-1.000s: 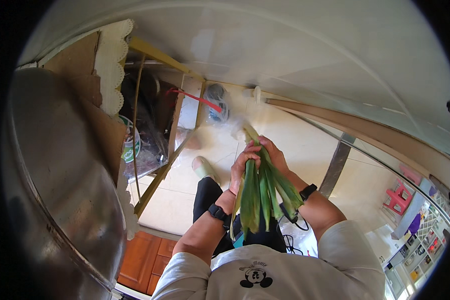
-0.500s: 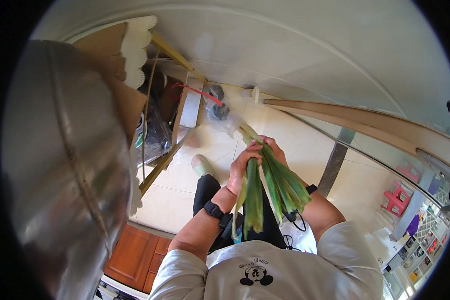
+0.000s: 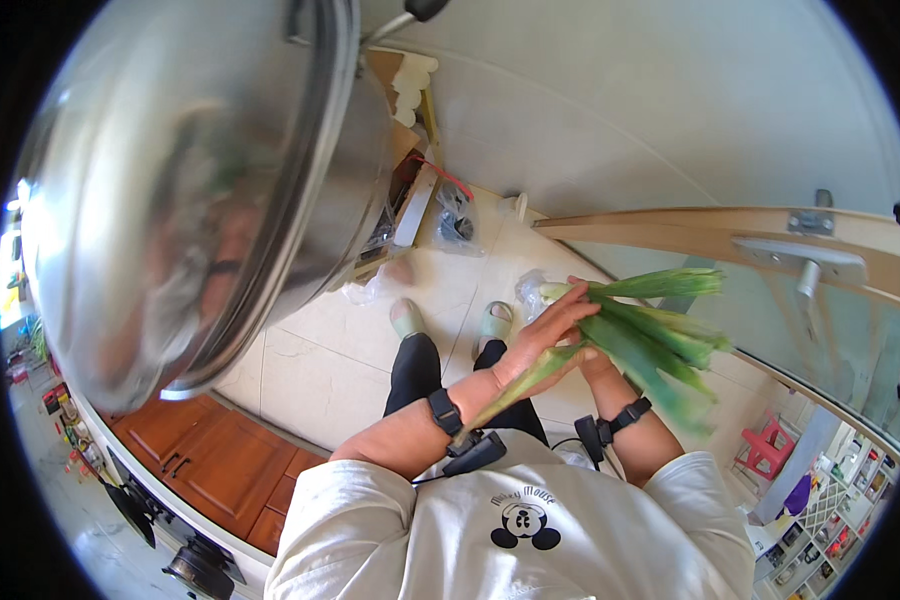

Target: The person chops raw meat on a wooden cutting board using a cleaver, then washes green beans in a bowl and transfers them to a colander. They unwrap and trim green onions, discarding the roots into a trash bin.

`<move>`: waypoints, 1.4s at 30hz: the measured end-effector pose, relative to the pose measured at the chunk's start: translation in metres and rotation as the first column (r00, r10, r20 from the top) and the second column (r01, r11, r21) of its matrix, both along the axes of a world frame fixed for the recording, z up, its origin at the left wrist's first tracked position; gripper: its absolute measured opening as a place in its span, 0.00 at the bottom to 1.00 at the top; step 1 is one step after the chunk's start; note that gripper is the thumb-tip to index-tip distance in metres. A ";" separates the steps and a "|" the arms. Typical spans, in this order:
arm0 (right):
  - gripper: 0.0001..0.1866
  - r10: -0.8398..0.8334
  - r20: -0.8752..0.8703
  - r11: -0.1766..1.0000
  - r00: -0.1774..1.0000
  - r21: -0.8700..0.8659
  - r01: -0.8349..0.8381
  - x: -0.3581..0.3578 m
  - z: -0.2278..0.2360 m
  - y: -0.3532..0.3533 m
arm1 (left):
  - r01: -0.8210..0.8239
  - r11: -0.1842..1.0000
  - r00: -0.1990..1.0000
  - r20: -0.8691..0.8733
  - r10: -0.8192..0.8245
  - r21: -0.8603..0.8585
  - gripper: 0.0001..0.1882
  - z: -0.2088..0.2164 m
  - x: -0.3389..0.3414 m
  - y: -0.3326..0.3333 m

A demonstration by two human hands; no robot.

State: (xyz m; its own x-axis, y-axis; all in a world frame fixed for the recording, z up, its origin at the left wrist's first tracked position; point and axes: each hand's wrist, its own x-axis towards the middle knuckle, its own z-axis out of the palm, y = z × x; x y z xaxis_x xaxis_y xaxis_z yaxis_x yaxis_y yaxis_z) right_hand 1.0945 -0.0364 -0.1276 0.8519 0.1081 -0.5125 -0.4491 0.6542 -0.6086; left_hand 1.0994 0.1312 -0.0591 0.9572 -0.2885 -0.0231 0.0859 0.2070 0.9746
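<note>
A bunch of large green onions is held out in front of me, its leafy ends fanned to the right. My left hand lies across the stems with its fingers wrapped over them. My right hand grips the bunch from the near side, most of its fingers hidden by the leaves and the left hand. One yellowing leaf bends back along my left wrist. Crumpled clear plastic shows at the stem end; I cannot tell whether it wraps the stems.
A big shiny steel pot fills the near left. Beyond it, a low shelf and a bag with dark things stand by the wall. A wooden-framed glass door is at right, red-brown cabinets lower left, a pink stool far right.
Both hands have moved right with the green onions. The leaves, which hung toward me, now point right. My view has shifted, and the steel pot and both slippers show more.
</note>
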 end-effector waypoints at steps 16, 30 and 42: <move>0.27 0.243 0.748 0.855 0.618 -0.465 0.227 0.004 0.365 0.026 | -0.265 0.914 0.954 0.221 0.203 0.308 0.25 0.086 -0.059 0.122; 0.28 0.086 0.905 0.891 0.416 -0.257 0.375 -0.021 0.490 0.101 | -0.413 0.901 0.802 0.522 0.290 0.133 0.21 0.172 -0.108 0.202; 0.29 0.053 0.914 0.963 0.402 -0.153 0.223 -0.008 0.499 0.096 | -0.077 0.993 0.960 0.260 0.098 -0.090 0.18 0.195 -0.098 0.207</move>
